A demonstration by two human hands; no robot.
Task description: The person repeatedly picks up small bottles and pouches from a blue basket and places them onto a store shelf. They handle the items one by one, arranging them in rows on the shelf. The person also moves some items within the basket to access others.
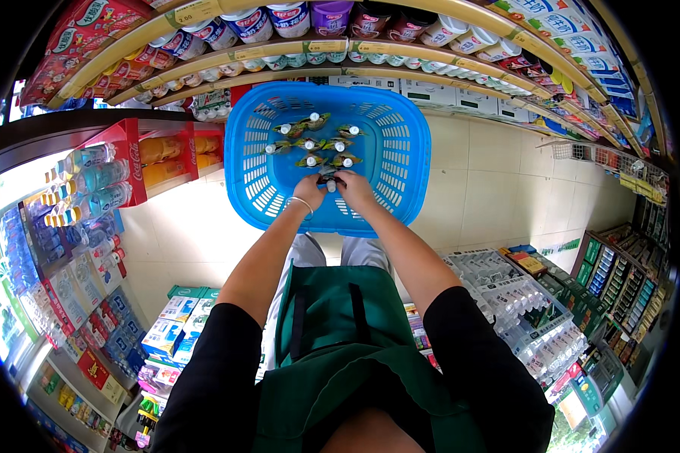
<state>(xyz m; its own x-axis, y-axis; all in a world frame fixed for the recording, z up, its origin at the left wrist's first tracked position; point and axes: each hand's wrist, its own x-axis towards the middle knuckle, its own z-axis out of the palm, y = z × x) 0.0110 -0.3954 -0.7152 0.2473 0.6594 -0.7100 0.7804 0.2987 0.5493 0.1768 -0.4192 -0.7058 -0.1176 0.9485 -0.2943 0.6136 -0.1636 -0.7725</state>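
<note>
Clock directions are taken from the centre of the blue basket (238, 143), which is positioned in front of the person's legs. At 6 o'clock inside it, just within the near rim, a white-capped pouch (331, 183) is held between both hands. It is pinched by the fingertips of the left hand (309, 192) from its left side and by those of the right hand (355, 190) from its right side; neither hand is spread. Whether the pouch's base is touching the basket floor cannot be told. A light band (302, 204) is worn on the left wrist. Eight other capped pouches (314, 119) are seen grouped toward 12 o'clock, caps uppermost. Shelves (279, 51) stocked with tubs are noted beyond the basket at 12 o'clock. Orange drinks (161, 149) are displayed in a red case (134, 162) at 9 o'clock. Pale floor tiles (499, 162) are visible at 3 o'clock.
</note>
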